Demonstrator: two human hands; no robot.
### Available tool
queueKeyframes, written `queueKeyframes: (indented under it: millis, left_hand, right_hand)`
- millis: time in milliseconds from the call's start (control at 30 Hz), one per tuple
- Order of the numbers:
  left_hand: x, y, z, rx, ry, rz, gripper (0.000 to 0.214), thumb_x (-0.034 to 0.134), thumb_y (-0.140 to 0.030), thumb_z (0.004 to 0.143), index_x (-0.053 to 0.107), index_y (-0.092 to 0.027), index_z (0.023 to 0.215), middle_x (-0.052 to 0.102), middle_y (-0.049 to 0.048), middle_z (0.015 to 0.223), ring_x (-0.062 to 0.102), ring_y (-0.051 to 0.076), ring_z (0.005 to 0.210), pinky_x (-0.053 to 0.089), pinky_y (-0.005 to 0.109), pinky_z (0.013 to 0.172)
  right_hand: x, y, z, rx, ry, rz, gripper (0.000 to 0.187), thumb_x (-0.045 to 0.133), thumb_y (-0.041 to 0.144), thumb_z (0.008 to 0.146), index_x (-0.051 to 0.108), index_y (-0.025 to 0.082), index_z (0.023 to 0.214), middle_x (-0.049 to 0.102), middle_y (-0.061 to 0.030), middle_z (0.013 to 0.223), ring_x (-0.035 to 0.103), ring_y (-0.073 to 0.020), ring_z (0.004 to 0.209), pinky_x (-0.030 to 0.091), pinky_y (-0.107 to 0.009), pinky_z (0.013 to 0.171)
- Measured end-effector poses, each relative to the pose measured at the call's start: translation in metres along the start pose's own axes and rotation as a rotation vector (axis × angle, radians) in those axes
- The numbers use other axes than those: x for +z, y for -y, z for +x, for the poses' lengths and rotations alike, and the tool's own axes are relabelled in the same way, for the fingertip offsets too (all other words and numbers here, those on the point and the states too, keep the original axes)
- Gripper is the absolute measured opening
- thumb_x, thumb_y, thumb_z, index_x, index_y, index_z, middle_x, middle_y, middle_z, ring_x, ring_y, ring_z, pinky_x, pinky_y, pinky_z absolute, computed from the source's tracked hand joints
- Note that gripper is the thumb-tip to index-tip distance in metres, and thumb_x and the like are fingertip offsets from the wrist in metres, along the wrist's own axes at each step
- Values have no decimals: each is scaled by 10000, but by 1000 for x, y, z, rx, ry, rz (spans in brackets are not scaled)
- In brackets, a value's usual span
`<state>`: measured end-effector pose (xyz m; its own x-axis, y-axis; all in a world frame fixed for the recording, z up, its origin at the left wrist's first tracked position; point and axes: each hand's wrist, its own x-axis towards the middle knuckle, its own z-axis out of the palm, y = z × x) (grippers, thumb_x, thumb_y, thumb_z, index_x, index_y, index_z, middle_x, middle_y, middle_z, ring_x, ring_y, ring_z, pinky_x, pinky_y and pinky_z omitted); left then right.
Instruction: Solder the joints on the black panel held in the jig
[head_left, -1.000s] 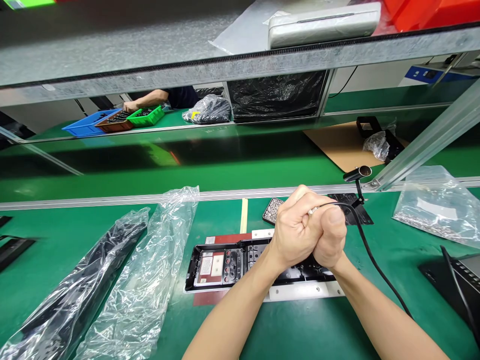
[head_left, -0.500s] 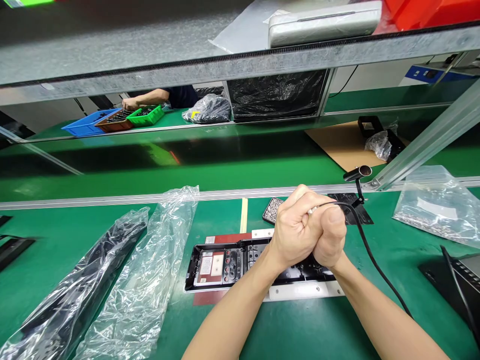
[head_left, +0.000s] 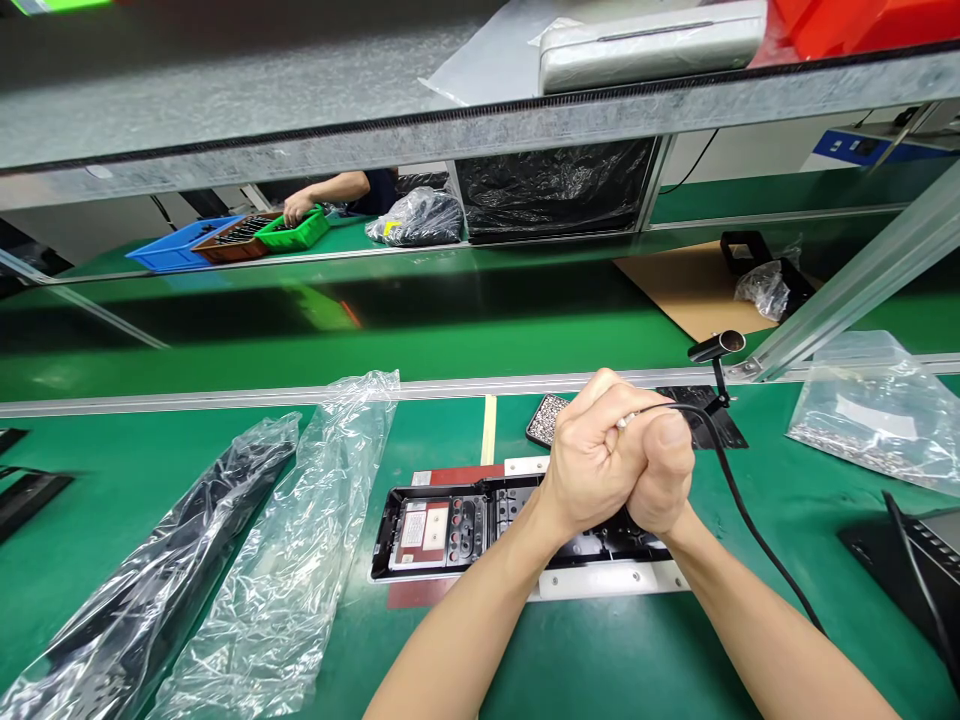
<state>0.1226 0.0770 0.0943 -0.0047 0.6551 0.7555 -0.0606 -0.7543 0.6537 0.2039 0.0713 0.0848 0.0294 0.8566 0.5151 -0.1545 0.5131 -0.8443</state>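
Observation:
My left hand and my right hand are pressed together, fingers wrapped tight. A black cord with a small whitish fitting at its end comes out at the top between them. Whatever it belongs to is hidden inside my fists. Both fists are above the right part of a long black plastic housing, which has several compartments and a labelled window at its left end. My hands hide part of it, and I cannot tell whether what I hold touches it. White blocks and a dark red plate lie around the housing.
Behind my hands sits a small tray of screws, with a black stand holding a tube. Plastic-wrapped black parts lie left; a clear bag of small parts lies right. Across the bench, a co-worker's hand is at a green bin.
My hands and the housing stay practically where they were. Across the bench, the co-worker's hand has moved right, from the brown bin to the green one.

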Motion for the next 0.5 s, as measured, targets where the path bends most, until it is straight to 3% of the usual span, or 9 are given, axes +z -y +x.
queueKeyframes:
  millis: [500]
  left_hand:
    - [-1,0,0,15,4,-21,267,571,-377,1024,720,-167,951,674,53,873,604,146,811,528,278,745]
  right_hand:
    - [2,4,2,5,-9,-12,627,493,694,923,356,208,551,323,28,553,310,-120,528,284,-300,499]
